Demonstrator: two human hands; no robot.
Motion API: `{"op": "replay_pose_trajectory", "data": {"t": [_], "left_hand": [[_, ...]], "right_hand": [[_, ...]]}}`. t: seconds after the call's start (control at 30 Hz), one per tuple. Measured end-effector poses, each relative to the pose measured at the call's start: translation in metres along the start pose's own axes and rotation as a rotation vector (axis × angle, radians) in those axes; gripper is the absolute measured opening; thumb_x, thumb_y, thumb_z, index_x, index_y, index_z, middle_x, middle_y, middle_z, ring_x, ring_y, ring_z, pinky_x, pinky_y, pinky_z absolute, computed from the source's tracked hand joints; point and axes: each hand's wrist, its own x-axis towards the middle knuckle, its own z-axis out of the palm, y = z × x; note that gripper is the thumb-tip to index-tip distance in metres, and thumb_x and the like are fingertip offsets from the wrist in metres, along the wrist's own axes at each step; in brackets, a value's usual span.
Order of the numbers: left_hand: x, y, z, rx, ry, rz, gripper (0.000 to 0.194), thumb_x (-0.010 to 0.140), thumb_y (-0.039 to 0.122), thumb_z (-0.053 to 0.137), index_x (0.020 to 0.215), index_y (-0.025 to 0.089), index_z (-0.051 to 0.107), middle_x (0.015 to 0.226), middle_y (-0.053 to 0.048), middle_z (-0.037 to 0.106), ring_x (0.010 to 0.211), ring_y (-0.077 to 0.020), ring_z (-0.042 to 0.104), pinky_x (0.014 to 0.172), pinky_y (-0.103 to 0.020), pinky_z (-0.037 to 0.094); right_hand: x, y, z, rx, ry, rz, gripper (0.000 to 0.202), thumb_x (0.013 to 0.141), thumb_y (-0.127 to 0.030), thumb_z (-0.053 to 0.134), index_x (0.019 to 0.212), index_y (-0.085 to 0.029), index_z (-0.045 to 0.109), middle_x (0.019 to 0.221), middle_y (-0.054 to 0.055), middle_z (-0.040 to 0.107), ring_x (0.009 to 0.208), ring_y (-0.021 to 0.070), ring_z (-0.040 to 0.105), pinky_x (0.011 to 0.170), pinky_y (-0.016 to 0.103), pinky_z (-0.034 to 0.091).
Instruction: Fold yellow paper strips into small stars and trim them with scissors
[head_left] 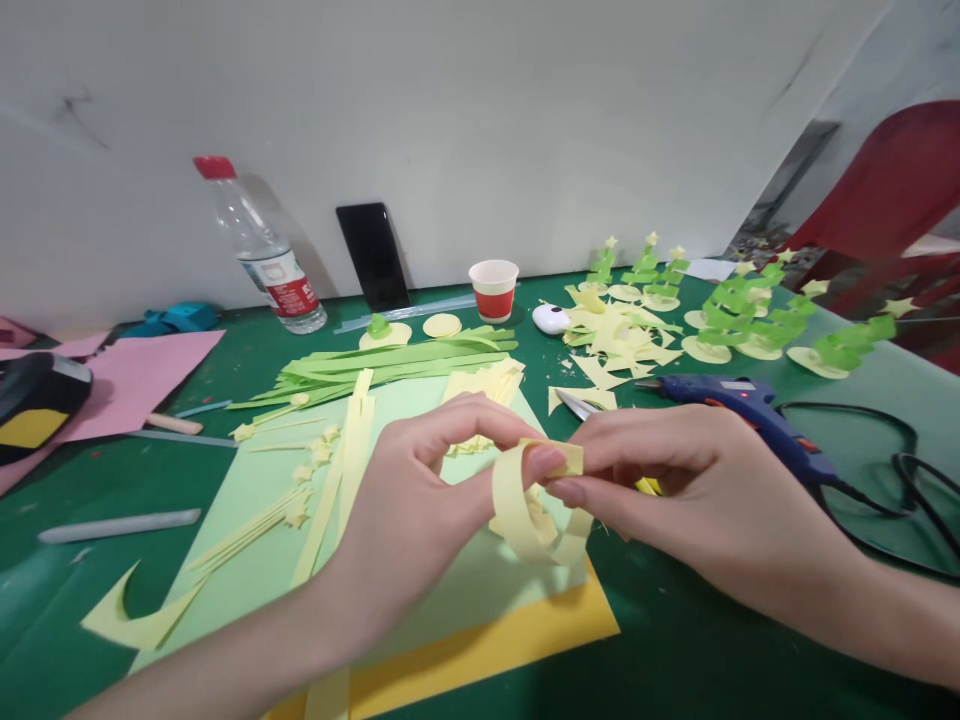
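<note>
Between my two hands is a pale yellow paper strip [514, 515] bent into a loop, its overlapped end at the top. My left hand [442, 465] is closed, pinching the strip between thumb and forefinger. Closed as well, my right hand [660, 465] grips the same strip near its end from the right. Below them lies a light green paper sheet [420, 600] over an orange-yellow sheet [487, 650]. Long yellow strips [352, 450] and thin strips with small paper stars [296, 510] rest left of my hands. Partly hidden behind my right hand are scissors [576, 405].
A blue glue gun [750, 400] with a black cord lies at right. Green paper plants [750, 310] on round bases stand behind it, near paper scraps [619, 330]. Green strips [390, 365], a paper cup [493, 290], a phone [373, 255] and a water bottle [274, 260] are at the back.
</note>
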Motion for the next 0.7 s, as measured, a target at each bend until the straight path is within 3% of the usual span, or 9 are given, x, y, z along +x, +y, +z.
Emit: {"op": "replay_pose_trajectory", "data": {"t": [0.23, 0.37, 0.57, 0.7], "left_hand": [[-0.0017, 0.0012, -0.0004, 0.008, -0.019, 0.01, 0.017, 0.078, 0.02, 0.069, 0.062, 0.025, 0.069, 0.065, 0.007, 0.066, 0.063, -0.0101, 0.057, 0.068, -0.022, 0.051], [-0.0032, 0.0018, 0.0, 0.002, -0.056, -0.016, 0.015, 0.079, 0.026, 0.069, 0.063, 0.025, 0.069, 0.067, 0.007, 0.068, 0.064, -0.0111, 0.059, 0.066, -0.023, 0.051], [-0.0009, 0.0029, -0.0018, 0.023, -0.03, -0.013, 0.017, 0.078, 0.021, 0.064, 0.062, 0.025, 0.068, 0.068, 0.006, 0.068, 0.067, -0.0134, 0.063, 0.063, -0.022, 0.05], [0.0006, 0.005, -0.0022, 0.018, -0.012, -0.019, 0.017, 0.076, 0.022, 0.066, 0.059, 0.024, 0.066, 0.066, 0.007, 0.068, 0.065, -0.014, 0.062, 0.06, -0.022, 0.05]], "right_hand": [[-0.0029, 0.0019, -0.0007, 0.085, -0.036, 0.054, 0.026, 0.075, -0.017, 0.061, 0.049, -0.016, 0.06, 0.045, -0.002, 0.052, 0.044, 0.0068, 0.043, 0.04, 0.018, 0.033], [-0.0045, 0.0039, -0.002, 0.24, -0.114, 0.197, 0.028, 0.077, -0.02, 0.061, 0.05, -0.016, 0.06, 0.043, -0.004, 0.045, 0.042, 0.006, 0.038, 0.038, 0.018, 0.03], [0.0022, 0.0065, -0.003, 0.4, -0.277, 0.457, 0.011, 0.071, -0.024, 0.069, 0.066, -0.014, 0.067, 0.049, -0.003, 0.051, 0.041, 0.0056, 0.044, 0.035, 0.016, 0.029], [0.0014, 0.0061, -0.0038, 0.38, -0.293, 0.457, 0.009, 0.069, -0.023, 0.07, 0.069, -0.014, 0.068, 0.047, -0.006, 0.047, 0.04, 0.0045, 0.04, 0.035, 0.016, 0.03]]}}
